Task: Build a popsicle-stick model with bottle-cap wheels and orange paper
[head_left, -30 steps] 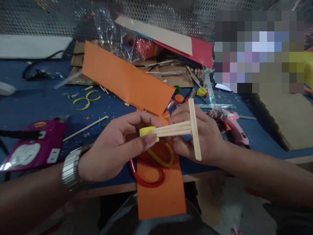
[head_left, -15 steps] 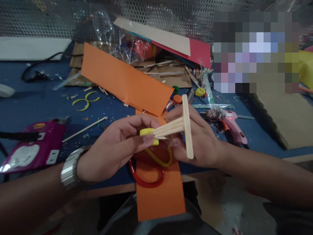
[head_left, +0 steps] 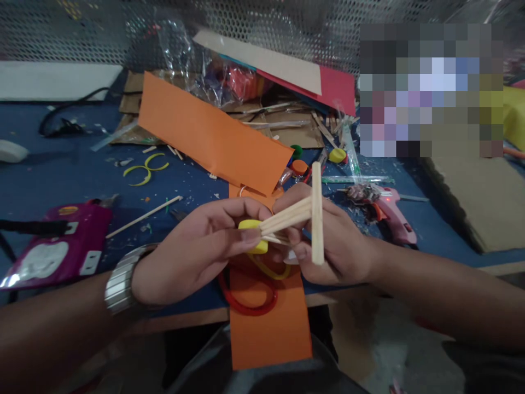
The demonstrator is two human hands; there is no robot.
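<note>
Wooden stick frame (head_left: pixel 303 216) | shafts leftward into yellow cap (head_left: pixel 253 235) (crossbar upright)

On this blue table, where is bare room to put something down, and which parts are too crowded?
The widest bare patch of the blue table lies between the yellow plastic rings, the black cable and the magenta packet. It holds only small scraps. A narrower strip runs beside the thin wooden stick. It is crowded behind the orange paper and around the pink glue gun.
</note>
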